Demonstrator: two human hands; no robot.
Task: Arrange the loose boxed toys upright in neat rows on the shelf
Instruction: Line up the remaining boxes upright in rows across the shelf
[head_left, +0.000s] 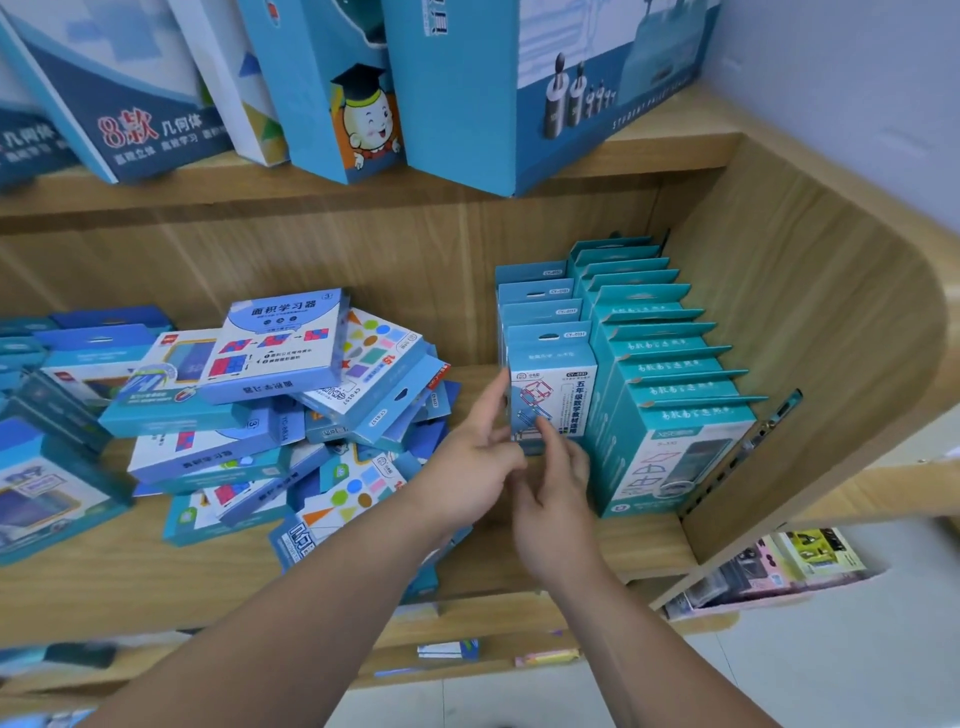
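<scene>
A jumbled pile of loose boxed toys (270, 395) lies flat on the wooden shelf (571, 540), left of centre. Two upright rows of teal boxes stand at the right: a short row (545, 332) and a longer row (670, 395) against the side wall. Both hands are at the short row's front box (566, 384), which stands upright. My left hand (467, 473) has straight fingers touching the box's left edge. My right hand (550, 488) touches its lower front with extended fingers. Neither hand grips anything.
Large blue boxes (457, 88) stand on the shelf above. More blue boxes (47, 457) sit at the far left. The shelf's curved right wall (810, 332) bounds the rows. Lower shelves hold small items (769, 566).
</scene>
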